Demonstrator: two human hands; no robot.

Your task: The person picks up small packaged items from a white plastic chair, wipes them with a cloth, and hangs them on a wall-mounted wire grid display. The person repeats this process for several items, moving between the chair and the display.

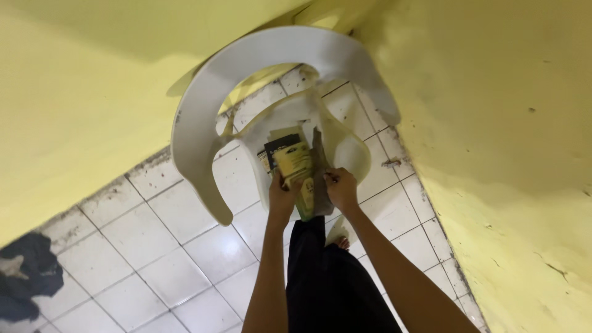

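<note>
Item, in progress: I see my left hand (282, 196) and right hand (341, 187) both clasping a yellow-and-black flat packet (295, 165), fingers closed on it, at 12 o'clock over the white plastic chair (203, 117) seat (packet apparently unopened; opening remains).

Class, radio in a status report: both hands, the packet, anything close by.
Left hand and right hand both grip the yellow-and-black packet. Packet held over white plastic chair. Yellow walls close on both sides.

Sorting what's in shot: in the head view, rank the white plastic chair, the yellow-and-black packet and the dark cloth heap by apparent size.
1. white plastic chair
2. dark cloth heap, cut off by the frame edge
3. yellow-and-black packet, partly hidden by the hands
</note>
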